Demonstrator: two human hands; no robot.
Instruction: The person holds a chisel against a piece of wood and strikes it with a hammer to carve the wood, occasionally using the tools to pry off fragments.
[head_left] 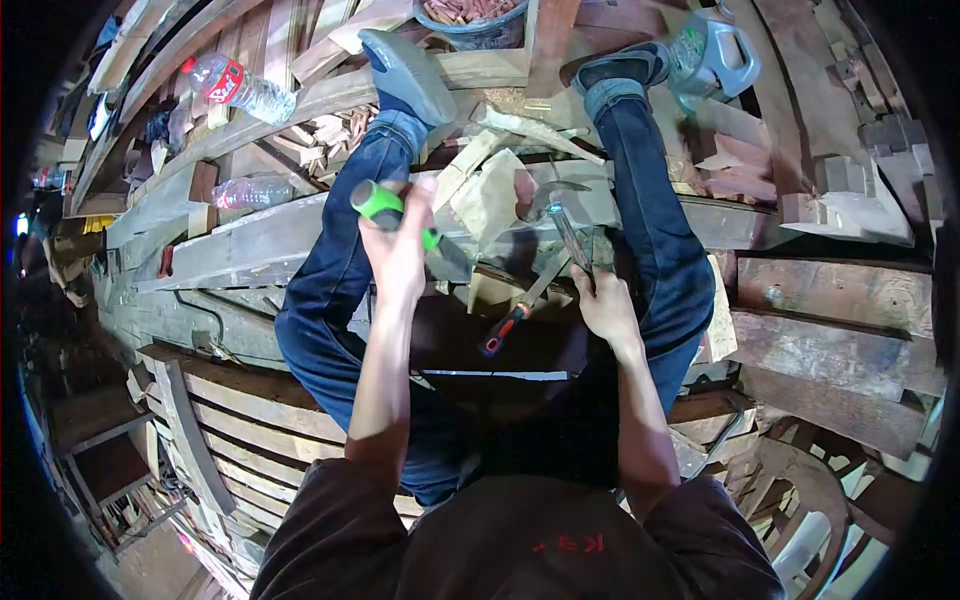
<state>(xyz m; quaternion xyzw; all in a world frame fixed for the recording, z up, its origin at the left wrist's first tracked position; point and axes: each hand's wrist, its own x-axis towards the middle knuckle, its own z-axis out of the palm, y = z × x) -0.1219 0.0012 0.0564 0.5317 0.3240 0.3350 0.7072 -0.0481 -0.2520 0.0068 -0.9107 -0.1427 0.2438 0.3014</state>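
Observation:
My left hand (398, 245) is closed around a green-and-black handle (378, 203) of a tool, slightly blurred. A flat grey piece (450, 262), perhaps its blade, shows below the fist. In my right hand (606, 305) is a claw hammer (568, 228), gripped by its shaft with the head pointing away from me. A pale, rough-cut wood block (490, 200) sits between my legs, just beyond both hands. Nearer me lies a tool with a red-and-black handle (503, 328) and a long metal blade, close to my right hand but apart from it.
Planks and beams (230, 255) surround my seated legs. A red-labelled plastic bottle (240, 88) and another clear bottle (252, 193) lie at the left. Beyond my feet stand a bucket of wood pieces (475, 35) and a plastic jug (712, 58). Stacked boards (835, 315) are at the right.

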